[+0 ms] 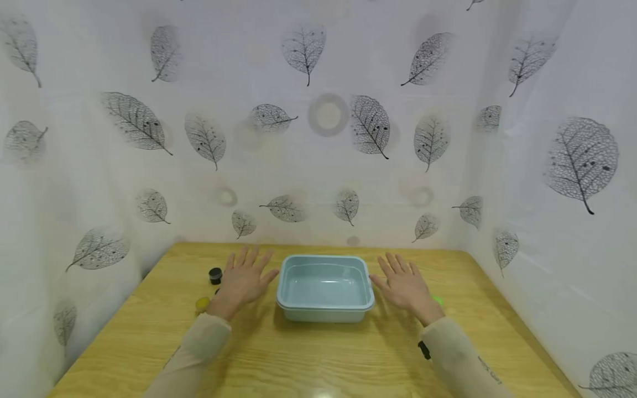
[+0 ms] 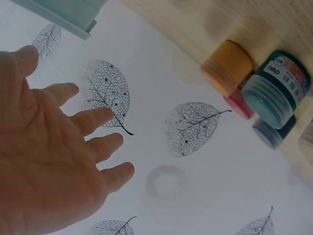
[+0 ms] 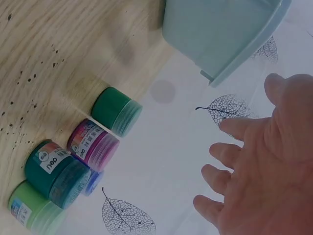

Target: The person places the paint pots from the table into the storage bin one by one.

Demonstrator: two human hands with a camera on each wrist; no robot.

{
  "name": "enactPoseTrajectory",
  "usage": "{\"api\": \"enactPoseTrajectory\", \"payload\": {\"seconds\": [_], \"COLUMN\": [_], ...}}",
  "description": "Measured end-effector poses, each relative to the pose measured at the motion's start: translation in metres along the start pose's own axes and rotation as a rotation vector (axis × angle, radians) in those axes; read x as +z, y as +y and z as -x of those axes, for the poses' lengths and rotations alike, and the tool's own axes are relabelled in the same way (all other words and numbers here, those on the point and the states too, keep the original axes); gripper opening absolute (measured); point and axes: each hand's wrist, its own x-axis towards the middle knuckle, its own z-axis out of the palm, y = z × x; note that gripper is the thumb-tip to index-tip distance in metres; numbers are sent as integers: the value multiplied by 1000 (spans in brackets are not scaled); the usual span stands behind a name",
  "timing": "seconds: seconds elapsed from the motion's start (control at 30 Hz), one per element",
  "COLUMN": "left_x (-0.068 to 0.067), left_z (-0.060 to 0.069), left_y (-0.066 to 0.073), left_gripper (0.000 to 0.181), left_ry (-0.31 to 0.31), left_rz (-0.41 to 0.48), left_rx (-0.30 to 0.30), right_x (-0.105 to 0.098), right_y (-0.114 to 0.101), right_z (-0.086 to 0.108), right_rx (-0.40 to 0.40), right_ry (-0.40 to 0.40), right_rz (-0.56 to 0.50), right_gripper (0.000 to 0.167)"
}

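Note:
A light blue-green plastic basin (image 1: pixel 324 315) stands on the table, its inside bare. To its left my left hand (image 1: pixel 244 283) is spread with straight fingers and holds nothing. On the other side my right hand (image 1: pixel 404 286) is spread likewise, thumb close to the basin's rim; whether it touches cannot be told. Past the left hand, the left wrist view shows small screw-top paint jars: orange (image 2: pixel 227 67), dark teal (image 2: pixel 278 88), red (image 2: pixel 241 104) and dark grey (image 2: pixel 274 131). Beyond the right hand are green (image 3: pixel 116 111), magenta (image 3: pixel 93 144), teal (image 3: pixel 57 174), blue (image 3: pixel 93 182) and light green (image 3: pixel 34 208) jars.
The wooden table (image 1: pixel 318 359) has white leaf-print curtains (image 1: pixel 318 166) behind it and at both sides. A yellow jar (image 1: pixel 202 304) and a black jar (image 1: pixel 215 276) lie left of the left hand. Dark specks (image 3: pixel 34 76) mark the tabletop in the right wrist view.

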Motion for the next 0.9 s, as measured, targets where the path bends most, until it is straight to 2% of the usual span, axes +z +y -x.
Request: {"api": "enactPoseTrajectory", "payload": {"seconds": [0.17, 0.27, 0.33, 0.5, 0.6, 0.7, 0.73, 0.8, 0.9], "left_x": [2, 1, -1, 0, 3, 5, 5, 3, -3], "left_z": [-2, -4, -6, -7, -6, -4, -4, -3, -1], "left_y": [-1, -4, -7, -20, -30, -38, -40, -45, -54], "left_gripper": [62, 61, 61, 57, 50, 44, 42, 41, 45], "left_ry": [19, 57, 95, 207, 284, 335, 336, 295, 165], "left_rz": [8, 7, 29, 173, 258, 339, 377, 499, 704], "left_rx": [10, 19, 29, 40, 40, 23, 10, -16, -84], "right_x": [2, 4, 5, 12, 16, 20, 22, 24, 26], "right_y": [0, -1, -3, -3, -3, -3, -3, -2, 3], "right_z": [0, -2, -3, -4, -4, -4, -4, -3, 0], "right_rx": [-20, -25, -7, 69, 97, 117, 119, 110, 83], "right_ry": [38, 76, 97, 162, 201, 194, 181, 116, -19], "right_rz": [-54, -153, -264, -497, -601, -736, -782, -893, -1062], "right_gripper": [68, 66, 65, 58, 50, 42, 40, 40, 46]}}
